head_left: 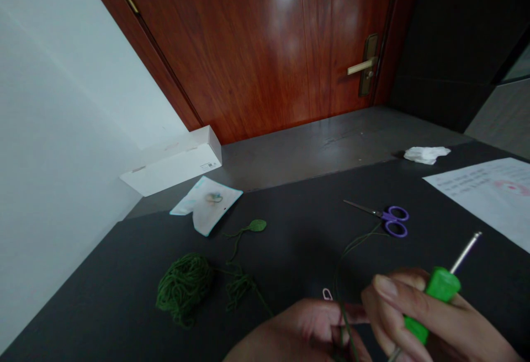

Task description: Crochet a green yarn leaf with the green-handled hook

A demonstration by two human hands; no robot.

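My right hand (403, 309) is closed around the green handle of a crochet hook (442, 285). One metal end points up to the right, and another shows below the hand. My left hand (304, 331), at the bottom edge, has its fingers curled on green yarn (343, 309), a strand of which runs up towards the scissors. What lies deeper in its fingers is hidden. Just beyond the left fingertips lies a small pale stitch marker (327, 294). A dark green ball of yarn (184, 287) rests to the left, its loose strand leading towards my left hand.
Purple-handled scissors (393, 221) lie on the dark table (298, 213). A small green crocheted leaf (257, 225) with yarn tails sits near a white packet (209, 202). Further back are a white box (178, 169), crumpled tissue (426, 155) and a printed sheet (484, 191).
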